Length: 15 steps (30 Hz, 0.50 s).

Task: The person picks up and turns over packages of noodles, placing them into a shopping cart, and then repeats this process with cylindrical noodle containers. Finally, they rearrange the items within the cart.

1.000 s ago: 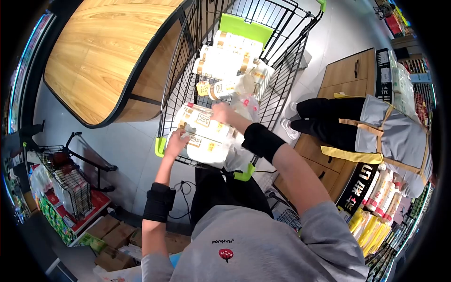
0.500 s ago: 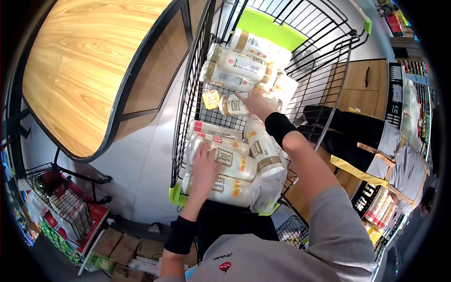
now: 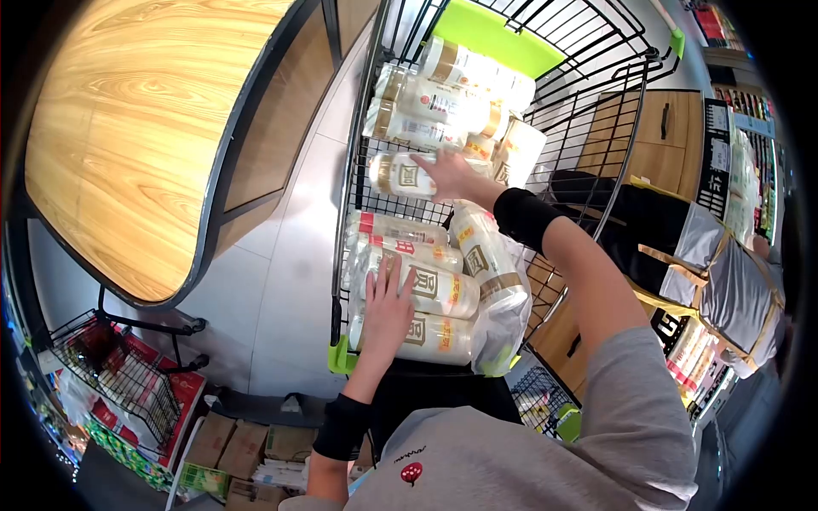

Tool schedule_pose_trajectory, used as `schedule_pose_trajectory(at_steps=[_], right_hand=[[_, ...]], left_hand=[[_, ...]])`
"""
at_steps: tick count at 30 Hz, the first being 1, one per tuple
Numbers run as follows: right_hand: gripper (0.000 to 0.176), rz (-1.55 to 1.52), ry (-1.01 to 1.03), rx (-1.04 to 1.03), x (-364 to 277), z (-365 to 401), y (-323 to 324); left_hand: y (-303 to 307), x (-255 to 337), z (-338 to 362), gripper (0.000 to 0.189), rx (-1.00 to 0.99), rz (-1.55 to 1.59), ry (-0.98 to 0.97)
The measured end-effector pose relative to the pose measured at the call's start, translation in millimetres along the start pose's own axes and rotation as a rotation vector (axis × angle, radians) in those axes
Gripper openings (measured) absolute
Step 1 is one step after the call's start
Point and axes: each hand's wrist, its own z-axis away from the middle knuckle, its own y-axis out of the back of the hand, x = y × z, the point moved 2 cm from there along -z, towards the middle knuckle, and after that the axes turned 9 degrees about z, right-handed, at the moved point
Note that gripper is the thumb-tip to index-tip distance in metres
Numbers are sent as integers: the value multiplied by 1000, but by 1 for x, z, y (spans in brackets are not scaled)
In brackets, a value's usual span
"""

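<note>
Two packs are under your hands, both inside the wire cart (image 3: 339, 255). Your left hand (image 3: 388, 311) lies flat on the near pack (image 3: 430, 337), a film-wrapped bundle of pale cylinders lying on its side at the cart's near end; the fingers are spread and only press on the wrap, not curling round anything. Your right hand (image 3: 449, 175) reaches to the far pack (image 3: 394, 175) in the middle of the cart, fingers stretched out over it; whether they close around it cannot be told from here. Between the two, an upright pack (image 3: 484, 271) leans in loose clear film. Judging by their bulk and tight stacking, these bundles are probably fairly heavy and stiff along their length, while the glossy film looks slippery and apt to stretch or tear if pinched. Hold a bundle round its body or under both ends, not by the slack film. A person in an apron (image 3: 724, 272) stands to your right.
</note>
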Motion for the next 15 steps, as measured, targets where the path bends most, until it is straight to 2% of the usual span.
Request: schedule_pose_trajectory(at_steps=[2, 4, 6, 7, 10, 11, 13, 14, 15], right_hand=[[101, 5, 38, 195, -9, -10, -6], [104, -15, 9, 264, -14, -18, -21], [106, 9, -29, 403, -12, -23, -50], [108, 2, -41, 333, -13, -25, -59], [105, 67, -20, 397, -19, -22, -63], [104, 80, -28, 414, -22, -17, -69], [101, 119, -41, 485, -25, -21, -63], [98, 127, -90, 410, -30, -22, -62], [97, 76, -103, 420, -33, -24, -64]], left_hand=[[-1, -1, -1, 60, -12, -15, -1], [-3, -5, -1, 61, -30, -40, 4], [4, -4, 5, 67, -48, 58, 122], [6, -7, 4, 69, -45, 104, 187], [1, -18, 11, 81, 156, 222, 409], [-1, -26, 11, 90, 147, 474, 432], [-4, -37, 8, 91, 204, 596, 506], [-1, -45, 3, 92, 248, 708, 540], [-2, -56, -2, 92, 211, 796, 629]])
